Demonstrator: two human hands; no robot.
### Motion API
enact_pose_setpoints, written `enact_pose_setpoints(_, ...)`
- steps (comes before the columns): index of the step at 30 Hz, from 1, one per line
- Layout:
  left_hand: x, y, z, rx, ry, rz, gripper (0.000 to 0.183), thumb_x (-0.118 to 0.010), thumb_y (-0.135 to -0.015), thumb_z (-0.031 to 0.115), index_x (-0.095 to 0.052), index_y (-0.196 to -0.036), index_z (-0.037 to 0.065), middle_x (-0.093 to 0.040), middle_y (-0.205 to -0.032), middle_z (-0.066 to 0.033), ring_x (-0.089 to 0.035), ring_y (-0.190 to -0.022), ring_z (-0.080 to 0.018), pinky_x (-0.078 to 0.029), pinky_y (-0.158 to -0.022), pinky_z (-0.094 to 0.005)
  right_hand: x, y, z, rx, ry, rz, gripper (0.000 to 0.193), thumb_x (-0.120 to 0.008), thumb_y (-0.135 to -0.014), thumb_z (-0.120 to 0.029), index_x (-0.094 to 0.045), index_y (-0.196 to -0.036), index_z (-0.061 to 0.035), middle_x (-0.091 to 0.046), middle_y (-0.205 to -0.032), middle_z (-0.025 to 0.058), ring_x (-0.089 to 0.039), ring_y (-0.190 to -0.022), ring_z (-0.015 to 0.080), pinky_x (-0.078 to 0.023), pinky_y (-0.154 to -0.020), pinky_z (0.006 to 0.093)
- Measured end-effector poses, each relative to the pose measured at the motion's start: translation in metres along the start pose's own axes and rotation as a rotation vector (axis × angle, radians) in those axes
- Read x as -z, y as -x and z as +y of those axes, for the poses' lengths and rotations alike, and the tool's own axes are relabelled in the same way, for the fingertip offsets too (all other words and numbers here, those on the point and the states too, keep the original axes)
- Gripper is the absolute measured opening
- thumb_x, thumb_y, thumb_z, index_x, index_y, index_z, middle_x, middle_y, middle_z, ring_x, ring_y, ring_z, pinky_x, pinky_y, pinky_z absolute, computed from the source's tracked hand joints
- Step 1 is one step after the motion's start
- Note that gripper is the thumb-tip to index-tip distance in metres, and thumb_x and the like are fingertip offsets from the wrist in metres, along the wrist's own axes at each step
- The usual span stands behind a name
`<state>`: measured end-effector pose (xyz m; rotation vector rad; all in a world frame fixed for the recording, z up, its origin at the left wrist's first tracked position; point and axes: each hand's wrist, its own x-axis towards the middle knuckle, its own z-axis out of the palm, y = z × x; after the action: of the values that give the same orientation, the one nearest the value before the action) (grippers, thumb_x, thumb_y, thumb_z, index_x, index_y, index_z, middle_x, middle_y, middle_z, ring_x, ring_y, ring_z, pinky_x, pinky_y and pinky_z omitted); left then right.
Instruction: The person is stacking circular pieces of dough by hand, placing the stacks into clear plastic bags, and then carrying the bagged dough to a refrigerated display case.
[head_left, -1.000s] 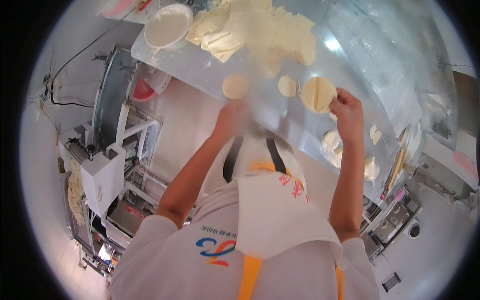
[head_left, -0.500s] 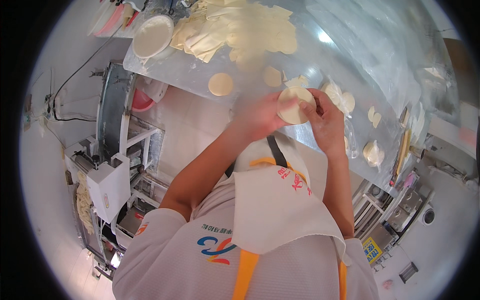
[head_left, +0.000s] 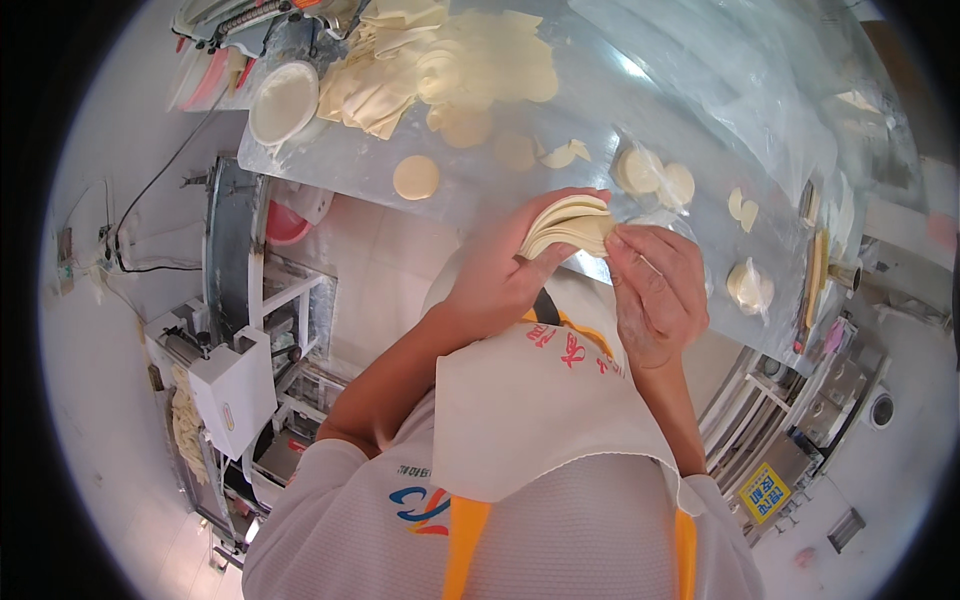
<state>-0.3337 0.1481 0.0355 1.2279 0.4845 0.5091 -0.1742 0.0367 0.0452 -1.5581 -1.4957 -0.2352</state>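
Bare tabletop (head_left: 700, 90) lies open at the far right. The dough scrap heap (head_left: 440, 60) and white bowl (head_left: 283, 100) crowd the far left; single dough rounds (head_left: 415, 177), some apparently bagged, dot the near edge.

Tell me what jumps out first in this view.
A fanned stack of round dough wrappers sits mid-frame, gripped between the left hand and right hand. Beyond it, the steel table holds a heap of dough sheets at the top and a single wrapper disc near its left edge.
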Motion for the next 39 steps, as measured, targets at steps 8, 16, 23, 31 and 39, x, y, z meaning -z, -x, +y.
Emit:
enact_pose_setpoints(8,-0.004,0.005,0.000,0.003,0.032,0.013,0.045,-0.057,-0.103,0.000,-0.056,-0.148,-0.001,-0.068,-0.147,-0.0126,-0.064,-0.134,-0.0216,-0.047,-0.116,-0.0362,0.016,0.000,-0.009,0.010,-0.027,0.006,0.035,-0.087,-0.064,0.004,-0.081,-0.099,0.0019,-0.076,-0.098,0.0120,-0.068,-0.082,0.0288,-0.055,-0.067,0.0349)
enact_pose_setpoints(16,-0.005,0.006,-0.007,0.064,0.149,-0.011,0.047,-0.068,-0.107,0.022,-0.057,-0.146,-0.001,-0.069,-0.143,-0.0143,-0.064,-0.131,-0.0224,-0.049,-0.113,-0.0367,0.005,-0.005,-0.006,-0.115,-0.072,0.038,0.032,-0.086,-0.071,0.006,-0.079,-0.101,-0.0007,-0.072,-0.091,0.0105,-0.066,-0.078,0.0268,-0.051,-0.064,0.0347)
enact_pose_setpoints(23,-0.003,0.011,-0.005,0.153,0.050,0.045,0.048,-0.069,-0.105,0.025,-0.058,-0.145,0.000,-0.070,-0.133,-0.0103,-0.064,-0.125,-0.0197,-0.050,-0.109,-0.0354,0.000,-0.007,-0.008,-0.176,-0.063,-0.008,0.027,-0.085,-0.076,0.007,-0.079,-0.100,-0.0011,-0.073,-0.091,0.0100,-0.065,-0.077,0.0263,-0.051,-0.065,0.0353)
enact_pose_setpoints(31,-0.003,0.009,-0.010,0.122,0.126,0.036,0.046,-0.069,-0.105,0.026,-0.062,-0.141,-0.001,-0.071,-0.135,-0.0106,-0.066,-0.123,-0.0195,-0.051,-0.106,-0.0352,0.006,-0.012,-0.034,-0.564,-0.177,-0.111,0.020,-0.085,-0.085,0.003,-0.077,-0.103,-0.0009,-0.075,-0.092,0.0110,-0.067,-0.081,0.0245,-0.055,-0.075,0.0337)
enact_pose_setpoints(39,-0.007,0.016,-0.008,0.169,0.114,0.079,0.042,-0.070,-0.105,0.025,-0.063,-0.138,0.001,-0.072,-0.131,-0.0093,-0.067,-0.121,-0.0186,-0.052,-0.105,-0.0353,0.004,-0.014,-0.043,-0.608,-0.197,-0.174,0.024,-0.083,-0.086,0.000,-0.076,-0.109,-0.0026,-0.073,-0.101,0.0102,-0.066,-0.086,0.0234,-0.055,-0.075,0.0343)
